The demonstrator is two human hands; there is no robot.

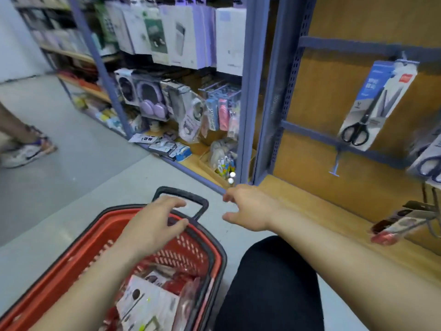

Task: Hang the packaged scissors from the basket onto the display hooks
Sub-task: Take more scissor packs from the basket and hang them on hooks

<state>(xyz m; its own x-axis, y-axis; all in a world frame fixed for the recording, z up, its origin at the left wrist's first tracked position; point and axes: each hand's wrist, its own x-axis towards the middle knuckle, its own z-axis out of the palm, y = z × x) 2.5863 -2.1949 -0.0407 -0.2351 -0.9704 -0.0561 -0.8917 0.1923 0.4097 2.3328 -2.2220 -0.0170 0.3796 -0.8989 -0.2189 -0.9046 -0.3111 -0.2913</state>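
Packaged scissors [148, 304] lay heaped in the red basket [216, 256] on the floor, beside a black-clad knee [269, 283]. Over the basket's far end the left hand [155, 223] hovered, fingers loosely spread and holding nothing, close to the black handle [201, 204]; contact could not be told. The right hand [250, 209] was open and empty too, near the shelf's base. Farther right, a red pack [401, 223] hung on a hook. Higher up, a blue-carded pair [379, 101] hung against the wooden back panel [322, 103]. Headphone boxes [152, 103] filled the far shelves.

Basket [216, 261] cut off bottom-left; packages [143, 304] inside blurred, part-hidden under forearm [95, 278].
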